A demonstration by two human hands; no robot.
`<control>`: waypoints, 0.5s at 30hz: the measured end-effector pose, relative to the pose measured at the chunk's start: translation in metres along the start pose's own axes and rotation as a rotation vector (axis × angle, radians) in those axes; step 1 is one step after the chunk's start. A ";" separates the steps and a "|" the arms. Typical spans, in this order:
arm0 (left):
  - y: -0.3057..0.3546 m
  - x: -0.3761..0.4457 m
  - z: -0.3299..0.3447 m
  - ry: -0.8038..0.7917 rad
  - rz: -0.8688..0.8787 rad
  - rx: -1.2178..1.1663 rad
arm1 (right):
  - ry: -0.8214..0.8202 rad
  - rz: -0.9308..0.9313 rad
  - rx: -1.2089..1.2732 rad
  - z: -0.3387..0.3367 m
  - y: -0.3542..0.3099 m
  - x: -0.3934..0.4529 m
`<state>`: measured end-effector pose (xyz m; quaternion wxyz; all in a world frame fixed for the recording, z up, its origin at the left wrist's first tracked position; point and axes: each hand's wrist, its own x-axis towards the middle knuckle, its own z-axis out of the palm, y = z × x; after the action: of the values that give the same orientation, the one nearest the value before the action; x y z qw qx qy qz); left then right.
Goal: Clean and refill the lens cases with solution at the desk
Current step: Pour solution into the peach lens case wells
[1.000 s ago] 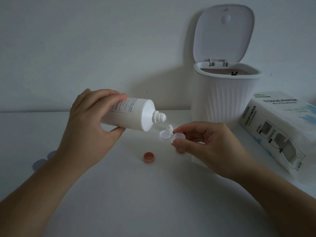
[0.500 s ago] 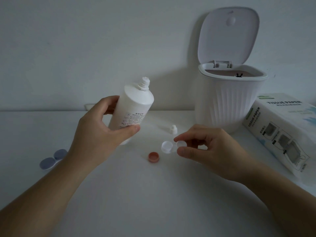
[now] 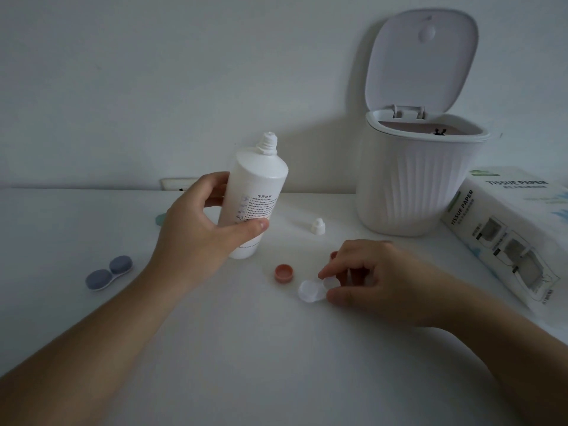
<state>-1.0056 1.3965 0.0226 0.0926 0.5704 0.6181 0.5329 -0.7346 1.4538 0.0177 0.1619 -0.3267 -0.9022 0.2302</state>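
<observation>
Both hands busy: left hand point(image 3: 196, 229) grips bottle point(image 3: 253, 204), right hand point(image 3: 372, 272) pinches case point(image 3: 313, 290).

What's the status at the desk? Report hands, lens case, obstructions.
Left hand grips uncapped solution bottle, upright. Right hand pinches open clear lens case on desk. Orange cap beside case, nothing blocking.

Hands: two, the left hand point(image 3: 196, 229) and the right hand point(image 3: 378, 275)
Solution bottles: one solution bottle point(image 3: 256, 198)
Bottle caps: one white bottle cap point(image 3: 317, 226)
Lens cases: two, a clear lens case point(image 3: 316, 289) and a blue lens case point(image 3: 109, 272)
Orange lids: two, one orange lid point(image 3: 284, 273) in full view, a second orange lid point(image 3: 333, 256) partly hidden
Bins: one bin point(image 3: 412, 186)
Tissue packs: one tissue pack point(image 3: 513, 238)
</observation>
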 end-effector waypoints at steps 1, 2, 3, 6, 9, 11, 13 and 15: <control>0.000 0.000 0.000 -0.001 -0.006 -0.009 | -0.009 -0.004 -0.014 0.000 0.001 0.000; 0.001 0.000 0.001 -0.003 -0.011 -0.014 | -0.017 -0.009 -0.023 0.000 0.002 0.001; 0.001 0.000 0.001 -0.005 -0.016 -0.016 | -0.025 -0.015 -0.029 0.000 0.003 0.001; 0.000 0.000 0.001 -0.003 -0.027 -0.014 | -0.045 -0.023 -0.056 0.001 0.004 0.002; 0.000 0.000 0.000 -0.003 -0.027 -0.017 | -0.060 -0.026 -0.071 0.002 0.005 0.002; 0.000 0.000 0.000 -0.005 -0.026 -0.021 | -0.046 -0.018 -0.060 0.003 0.006 0.002; 0.001 -0.001 0.000 -0.009 -0.028 -0.022 | 0.010 -0.022 -0.030 0.005 0.007 0.002; 0.002 -0.001 0.001 -0.015 -0.028 -0.024 | 0.076 -0.026 0.008 0.006 0.007 0.002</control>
<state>-1.0034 1.3952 0.0232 0.1114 0.5646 0.6188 0.5346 -0.7350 1.4578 0.0096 0.2005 -0.3227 -0.8988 0.2188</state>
